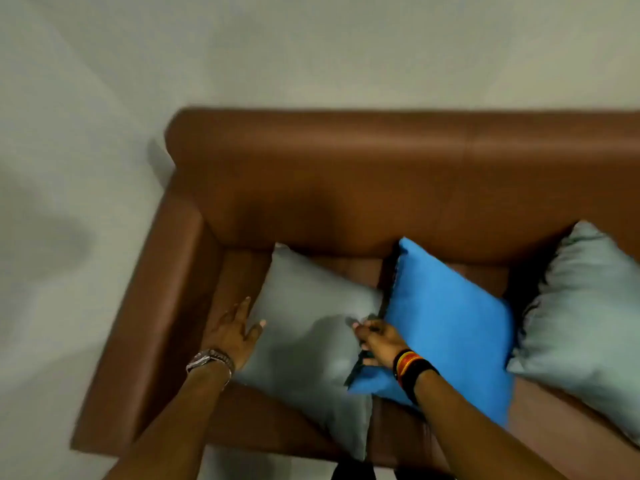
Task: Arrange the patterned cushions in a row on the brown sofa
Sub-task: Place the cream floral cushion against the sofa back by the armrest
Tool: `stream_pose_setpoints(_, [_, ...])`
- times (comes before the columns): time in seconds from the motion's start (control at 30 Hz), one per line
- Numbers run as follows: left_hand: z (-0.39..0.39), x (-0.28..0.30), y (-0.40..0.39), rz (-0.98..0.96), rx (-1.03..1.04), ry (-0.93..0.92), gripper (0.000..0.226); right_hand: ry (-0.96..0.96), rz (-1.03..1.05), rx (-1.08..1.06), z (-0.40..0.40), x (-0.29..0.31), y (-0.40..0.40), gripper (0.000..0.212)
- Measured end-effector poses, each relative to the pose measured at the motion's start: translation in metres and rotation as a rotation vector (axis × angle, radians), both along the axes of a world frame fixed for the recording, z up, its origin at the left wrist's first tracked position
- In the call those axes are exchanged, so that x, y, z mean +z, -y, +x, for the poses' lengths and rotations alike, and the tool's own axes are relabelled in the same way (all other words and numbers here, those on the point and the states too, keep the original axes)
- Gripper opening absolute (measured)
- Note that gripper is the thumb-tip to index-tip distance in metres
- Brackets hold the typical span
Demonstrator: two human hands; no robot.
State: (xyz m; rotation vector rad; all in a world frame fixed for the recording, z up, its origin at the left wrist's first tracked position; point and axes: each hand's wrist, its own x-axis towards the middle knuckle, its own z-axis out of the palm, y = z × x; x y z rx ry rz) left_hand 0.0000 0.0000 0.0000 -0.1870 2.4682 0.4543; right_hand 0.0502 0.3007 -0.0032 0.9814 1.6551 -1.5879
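Three cushions lie on the brown sofa (346,174). A grey cushion (311,341) rests at the left end of the seat. A bright blue cushion (450,323) leans beside it in the middle, and another grey cushion (581,323) sits at the right. My left hand (235,334), fingers spread, lies flat against the left edge of the left grey cushion. My right hand (377,341) pinches the left edge of the blue cushion, where it meets the grey one. No pattern shows on the visible faces.
The sofa's left armrest (156,323) runs close beside my left hand. The backrest stands against a pale wall (311,46). Pale floor (52,306) lies left of the sofa. Something dark (353,472) shows at the bottom edge.
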Motion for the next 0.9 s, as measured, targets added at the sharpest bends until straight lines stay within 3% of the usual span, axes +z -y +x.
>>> stream_pose_setpoints(0.1, [0.008, -0.049, 0.009, 0.072, 0.176, 0.114, 0.103, 0.064, 0.091, 0.026, 0.015, -0.047, 0.025, 0.063])
stream_pose_setpoints(0.23, [0.007, -0.084, -0.001, 0.170, 0.368, 0.111, 0.103, 0.144, 0.289, 0.057, 0.031, -0.090, 0.053, 0.095])
stream_pose_setpoints(0.33, [0.005, -0.091, -0.002, 0.225, 0.415, 0.090, 0.104, 0.189, 0.188, -0.016, 0.045, -0.108, 0.057, 0.116])
stream_pose_setpoints(0.47, [0.002, -0.078, 0.004, 0.237, 0.369, 0.082, 0.082, -0.010, 0.103, -0.148, 0.050, -0.086, 0.047, 0.150])
stream_pose_setpoints(0.5, [0.000, -0.072, 0.014, 0.245, 0.386, 0.105, 0.081, -0.055, 0.106, -0.157, 0.051, -0.075, 0.044, 0.151])
stream_pose_setpoints(0.57, [-0.007, -0.059, 0.043, 0.306, 0.444, 0.158, 0.079, -0.126, 0.087, -0.168, 0.046, -0.046, 0.029, 0.124])
stream_pose_setpoints(0.7, [-0.037, -0.031, 0.100, 0.617, 0.826, 0.160, 0.063, -0.235, -0.145, -0.351, 0.010, 0.002, -0.015, 0.076])
stream_pose_setpoints(0.77, [-0.052, -0.010, 0.110, 0.738, 0.904, 0.152, 0.076, -0.298, -0.259, -0.348, -0.021, 0.019, -0.018, 0.074])
stream_pose_setpoints(0.83, [-0.063, 0.006, 0.102, 0.796, 0.855, 0.149, 0.104, -0.338, -0.129, -0.217, -0.056, 0.022, -0.008, 0.088])
stream_pose_setpoints(0.9, [-0.072, 0.008, 0.077, 0.714, 0.772, 0.114, 0.125, -0.350, 0.076, -0.044, -0.086, 0.007, 0.005, 0.102])
